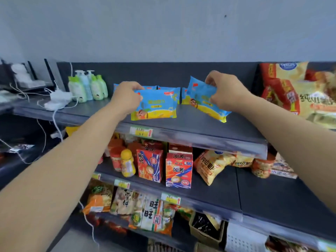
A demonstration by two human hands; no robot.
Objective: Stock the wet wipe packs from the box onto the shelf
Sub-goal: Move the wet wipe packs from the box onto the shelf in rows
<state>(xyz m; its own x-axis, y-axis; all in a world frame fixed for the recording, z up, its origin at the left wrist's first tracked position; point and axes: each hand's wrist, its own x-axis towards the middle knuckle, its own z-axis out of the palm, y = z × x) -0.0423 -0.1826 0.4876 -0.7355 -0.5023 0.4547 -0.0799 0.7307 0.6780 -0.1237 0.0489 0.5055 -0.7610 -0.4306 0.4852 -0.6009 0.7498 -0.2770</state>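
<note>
Both my arms reach up to the dark top shelf [200,124]. My left hand [126,96] grips the left end of a blue and yellow wet wipe pack [156,106] that stands upright on the shelf. My right hand [224,91] holds a second wet wipe pack [200,95], tilted, its lower right corner down on the shelf. Behind these two, more wet wipe packs [164,87] of the same kind stand in a row near the back panel, mostly hidden. The box is not in view.
Green and white pump bottles [87,87] stand left of the packs, beside white cables and a charger [58,99]. Large snack bags [298,93] fill the shelf's right end. Lower shelves carry red cartons [179,170], a yellow bottle [128,163] and snack packs.
</note>
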